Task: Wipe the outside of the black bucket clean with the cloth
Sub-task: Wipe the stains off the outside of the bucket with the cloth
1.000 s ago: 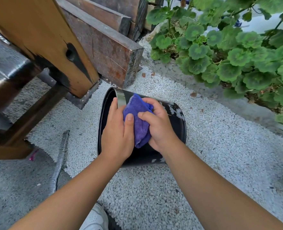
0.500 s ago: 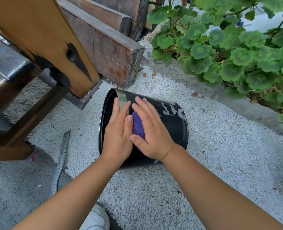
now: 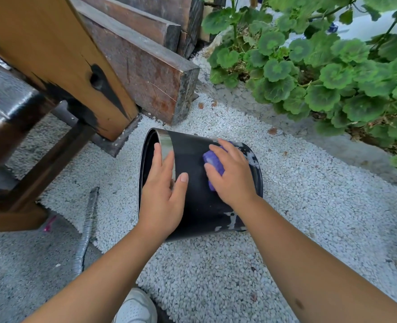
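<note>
The black bucket [image 3: 196,159] lies on its side on white gravel, its open mouth with a silver rim band facing left. White smears mark its right end. My left hand [image 3: 163,194] rests flat on the bucket near the rim, fingers spread, steadying it. My right hand [image 3: 231,177] presses the purple cloth [image 3: 212,163] flat against the bucket's upper side, towards the base end. Most of the cloth is hidden under my palm.
Thick wooden beams [image 3: 146,66] and a wooden bench leg [image 3: 60,57] stand close behind and left of the bucket. A leafy green plant [image 3: 321,73] fills the right back. A grey corrugated hose [image 3: 86,227] lies at the left. My white shoe [image 3: 137,308] shows at the bottom.
My right hand has slid the cloth rightward along the bucket's side, away from my left hand. My left hand has stayed near the rim with its fingers spread wider.
</note>
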`<state>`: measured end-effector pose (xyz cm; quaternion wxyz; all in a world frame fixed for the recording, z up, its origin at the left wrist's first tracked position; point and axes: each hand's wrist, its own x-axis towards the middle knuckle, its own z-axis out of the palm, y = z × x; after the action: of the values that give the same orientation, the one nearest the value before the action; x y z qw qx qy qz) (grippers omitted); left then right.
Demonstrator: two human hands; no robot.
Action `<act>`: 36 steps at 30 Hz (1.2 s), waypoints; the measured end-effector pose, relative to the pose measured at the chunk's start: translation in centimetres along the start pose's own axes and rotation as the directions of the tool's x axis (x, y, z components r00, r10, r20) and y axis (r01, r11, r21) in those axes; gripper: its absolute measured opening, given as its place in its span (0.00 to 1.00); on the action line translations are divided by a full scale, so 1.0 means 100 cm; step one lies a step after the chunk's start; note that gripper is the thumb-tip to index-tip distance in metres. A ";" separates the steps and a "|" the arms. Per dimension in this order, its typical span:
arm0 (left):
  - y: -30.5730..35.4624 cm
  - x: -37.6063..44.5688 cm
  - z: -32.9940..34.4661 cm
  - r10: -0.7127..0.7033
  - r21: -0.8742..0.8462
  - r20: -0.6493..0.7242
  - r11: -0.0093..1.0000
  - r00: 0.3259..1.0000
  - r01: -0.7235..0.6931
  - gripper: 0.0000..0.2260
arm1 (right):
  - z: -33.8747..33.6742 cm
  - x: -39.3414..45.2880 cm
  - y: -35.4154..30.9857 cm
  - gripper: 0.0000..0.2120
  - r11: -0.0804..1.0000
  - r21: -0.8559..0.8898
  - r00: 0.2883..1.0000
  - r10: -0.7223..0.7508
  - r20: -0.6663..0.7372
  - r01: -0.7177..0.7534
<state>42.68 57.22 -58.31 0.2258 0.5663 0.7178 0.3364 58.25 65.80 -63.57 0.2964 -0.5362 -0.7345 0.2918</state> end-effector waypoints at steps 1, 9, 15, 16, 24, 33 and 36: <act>-0.001 -0.001 -0.001 0.012 0.020 0.001 1.000 1.000 -0.012 0.28 | -0.001 0.001 0.005 0.22 0.999 -0.018 0.999 0.048 -0.017 -0.048; 0.003 -0.004 -0.002 -0.016 0.291 0.082 0.957 0.996 -0.008 0.35 | -0.012 -0.009 0.053 0.26 0.909 0.028 0.906 0.417 -0.072 -0.416; 0.011 0.013 -0.007 0.054 0.416 -0.028 0.909 0.998 -0.037 0.29 | -0.022 -0.012 0.064 0.17 0.885 0.096 0.876 0.465 -0.125 -0.456; 0.014 0.020 -0.008 0.060 0.418 -0.046 0.908 0.997 -0.036 0.28 | -0.023 -0.012 0.065 0.17 0.880 0.106 0.871 0.473 -0.130 -0.462; 0.007 0.034 -0.007 -0.066 0.061 0.100 0.996 0.993 0.060 0.37 | -0.024 -0.011 0.059 0.16 0.864 0.138 0.852 0.501 -0.151 -0.484; 0.008 0.023 -0.035 -0.057 -0.470 -0.099 0.882 0.993 0.003 0.12 | -0.011 -0.045 0.040 0.21 0.895 0.163 0.871 0.443 -0.211 -0.415; 0.006 0.029 -0.035 -0.117 -0.240 -0.277 0.970 0.954 0.050 0.07 | -0.005 -0.054 0.039 0.21 0.928 0.083 0.908 0.374 -0.191 -0.365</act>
<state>39.82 59.33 -55.37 0.1966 0.4500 0.7227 0.4864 62.38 61.64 -66.88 0.3215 -0.6856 -0.5788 0.3026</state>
